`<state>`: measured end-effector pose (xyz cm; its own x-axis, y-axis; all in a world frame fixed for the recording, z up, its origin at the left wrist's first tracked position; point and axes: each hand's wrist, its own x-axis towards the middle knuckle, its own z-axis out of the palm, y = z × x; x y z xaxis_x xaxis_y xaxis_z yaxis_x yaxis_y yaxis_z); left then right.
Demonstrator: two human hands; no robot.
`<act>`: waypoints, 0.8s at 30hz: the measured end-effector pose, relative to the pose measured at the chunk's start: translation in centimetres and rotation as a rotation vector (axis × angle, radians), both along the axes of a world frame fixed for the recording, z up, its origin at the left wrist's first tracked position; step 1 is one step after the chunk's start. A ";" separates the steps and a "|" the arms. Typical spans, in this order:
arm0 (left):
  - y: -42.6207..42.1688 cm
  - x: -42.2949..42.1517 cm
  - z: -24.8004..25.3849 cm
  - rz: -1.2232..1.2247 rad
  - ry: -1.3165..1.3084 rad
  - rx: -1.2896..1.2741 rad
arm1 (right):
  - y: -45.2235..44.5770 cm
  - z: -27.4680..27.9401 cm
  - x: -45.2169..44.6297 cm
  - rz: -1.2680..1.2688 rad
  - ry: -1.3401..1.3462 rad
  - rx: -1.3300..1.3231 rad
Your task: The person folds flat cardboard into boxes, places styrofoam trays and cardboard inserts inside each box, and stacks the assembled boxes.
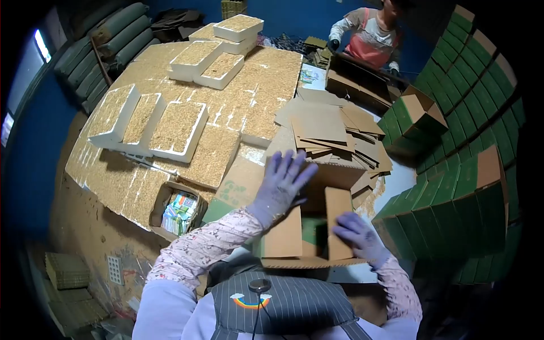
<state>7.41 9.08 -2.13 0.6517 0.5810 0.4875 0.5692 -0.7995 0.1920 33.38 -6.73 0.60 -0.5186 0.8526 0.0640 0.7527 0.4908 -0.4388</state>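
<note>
A cardboard box [283, 235] with raised flaps stands in front of my body, and something green shows inside it. My left hand [280, 187], in a purple glove, lies with spread fingers at the box's upper left, by the far flap. At the right side, my right hand [360, 235], also gloved, has its fingers against the right flap [339, 221]. Whether those fingers grip the flap I cannot make out. Beyond the box lies a loose pile of flat cardboard pieces [320, 122].
White trays of grainy material [178, 130] stand on the left. A small box of colourful packets [180, 212] sits near the left edge. Green boxes [447, 198] are stacked on the right. A co-worker [371, 37] handles a dark box [360, 85] at the back.
</note>
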 end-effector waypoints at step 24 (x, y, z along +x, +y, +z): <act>-6.9 -10.9 3.2 -0.119 -0.077 -0.266 | 3.4 -1.7 -0.5 -0.290 0.600 -0.641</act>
